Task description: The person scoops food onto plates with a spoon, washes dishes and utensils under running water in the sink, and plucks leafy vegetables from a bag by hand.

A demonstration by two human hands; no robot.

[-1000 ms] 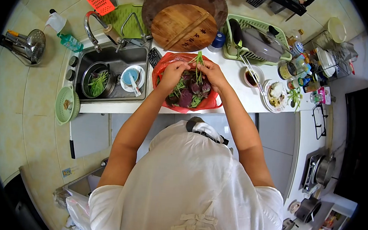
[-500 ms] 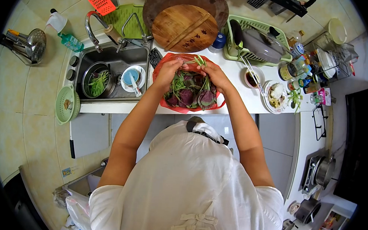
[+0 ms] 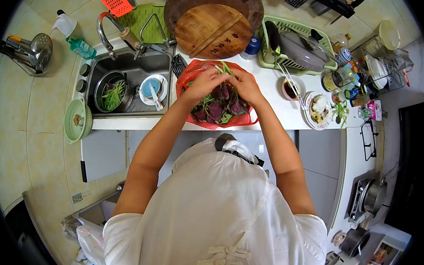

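A red plastic bag [image 3: 183,78] lies spread on the white counter, full of purple-and-green amaranth leaves [image 3: 214,112]. Over it, my left hand [image 3: 204,86] and my right hand [image 3: 246,89] meet with fingers almost touching. Both are closed, pinching amaranth stems [image 3: 224,68] whose pale green ends stick up beyond the fingertips. Dark leaves hang below my right hand. The fingers partly hide where each grips the stems.
Left of the bag is a sink [image 3: 137,62] with a pot [image 3: 112,95] of greens and stacked bowls [image 3: 151,87]. A round wooden board [image 3: 213,30] leans behind. To the right stand a green dish rack [image 3: 294,60], a sauce bowl [image 3: 292,88] and a food plate [image 3: 317,111].
My hands have come closer together at the stems. The leaves under my right hand have shifted, and my fingers now cover more of the stems.
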